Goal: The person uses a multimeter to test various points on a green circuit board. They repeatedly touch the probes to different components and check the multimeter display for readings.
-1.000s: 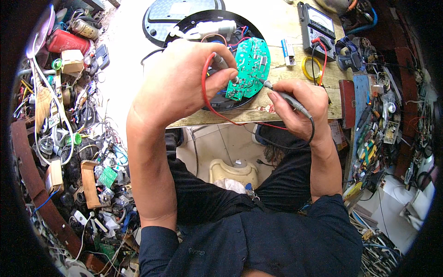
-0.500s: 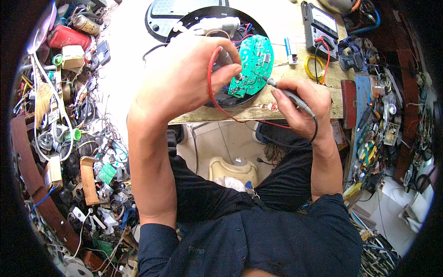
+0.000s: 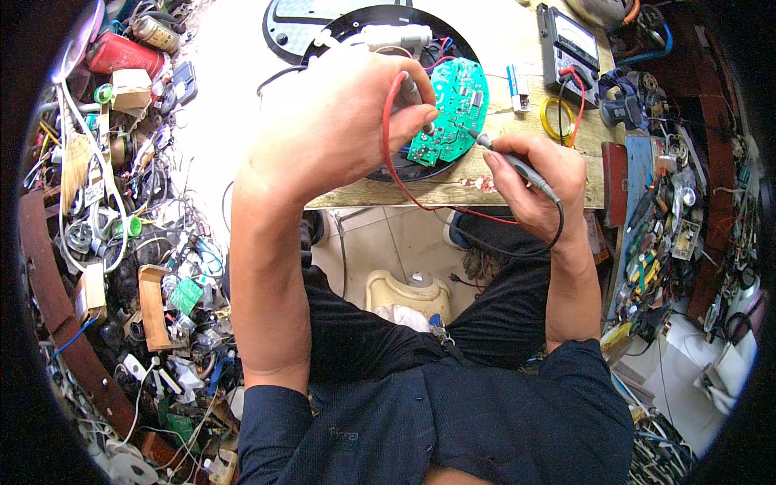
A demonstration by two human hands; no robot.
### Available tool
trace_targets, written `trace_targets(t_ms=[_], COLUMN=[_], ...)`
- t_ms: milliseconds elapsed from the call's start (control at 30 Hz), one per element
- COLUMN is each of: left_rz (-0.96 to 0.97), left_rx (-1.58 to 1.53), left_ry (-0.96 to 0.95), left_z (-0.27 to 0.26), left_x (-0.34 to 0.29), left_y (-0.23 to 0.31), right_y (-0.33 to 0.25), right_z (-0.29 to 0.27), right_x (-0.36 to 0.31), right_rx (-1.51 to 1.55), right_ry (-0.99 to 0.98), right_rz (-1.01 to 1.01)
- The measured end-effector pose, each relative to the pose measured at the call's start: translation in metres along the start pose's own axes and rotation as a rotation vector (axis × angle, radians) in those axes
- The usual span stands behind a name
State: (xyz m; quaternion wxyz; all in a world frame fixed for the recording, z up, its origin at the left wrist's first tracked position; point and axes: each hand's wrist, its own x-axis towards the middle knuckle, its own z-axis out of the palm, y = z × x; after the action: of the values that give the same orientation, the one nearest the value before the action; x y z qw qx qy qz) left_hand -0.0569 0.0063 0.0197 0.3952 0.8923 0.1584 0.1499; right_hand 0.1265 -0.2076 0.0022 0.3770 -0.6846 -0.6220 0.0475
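Note:
My left hand (image 3: 347, 121) is closed on a grey test probe (image 3: 412, 93) whose red lead (image 3: 388, 153) loops down past the wrist. That probe's tip points at the left part of a green circuit board (image 3: 457, 105). Between the thumb and fingers of my right hand (image 3: 540, 182) is a second grey probe (image 3: 521, 168) with a black lead (image 3: 558, 222). Its tip is at the board's lower right; whether it touches I cannot tell. The board lies tilted over a round black housing (image 3: 461, 40) with wires and a white part (image 3: 396, 36) inside.
An analog multimeter (image 3: 570, 52) with plugged-in leads stands at the table's right. Beside it are a yellow tape roll (image 3: 556, 119) and a small blue-white box (image 3: 517, 89). A grey round cover (image 3: 311, 20) lies behind the housing. Cluttered parts (image 3: 186, 299) fill the left side.
Both hands and probes appear slightly further right in the picture, and so do the board, housing and meter. Both probes stay held at the board.

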Motion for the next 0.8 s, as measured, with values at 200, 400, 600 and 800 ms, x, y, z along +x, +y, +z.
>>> trace_targets(t_ms=[200,400,600,800], left_rz=[-0.023,-0.029,-0.018,-0.028], left_rx=[0.024,-0.005,-0.005,0.015], left_ry=[-0.016,-0.016,-0.012,-0.018], left_z=[-0.0025,-0.0008,-0.0018,-0.0023], left_x=[-0.0003,0.0003,0.0009,0.0003], left_y=[0.0016,0.0014,0.0027,0.0038], right_y=[-0.0006,0.0009,-0.0051,-0.0049], right_z=[-0.0006,-0.0004,-0.0029,-0.0006], right_x=[0.0027,-0.0005,0.0026,0.0003], right_rx=[0.017,0.016,0.007,0.019], right_ry=[-0.006,0.004,-0.017,-0.015], right_rz=[-0.01,0.012,0.036,0.019])
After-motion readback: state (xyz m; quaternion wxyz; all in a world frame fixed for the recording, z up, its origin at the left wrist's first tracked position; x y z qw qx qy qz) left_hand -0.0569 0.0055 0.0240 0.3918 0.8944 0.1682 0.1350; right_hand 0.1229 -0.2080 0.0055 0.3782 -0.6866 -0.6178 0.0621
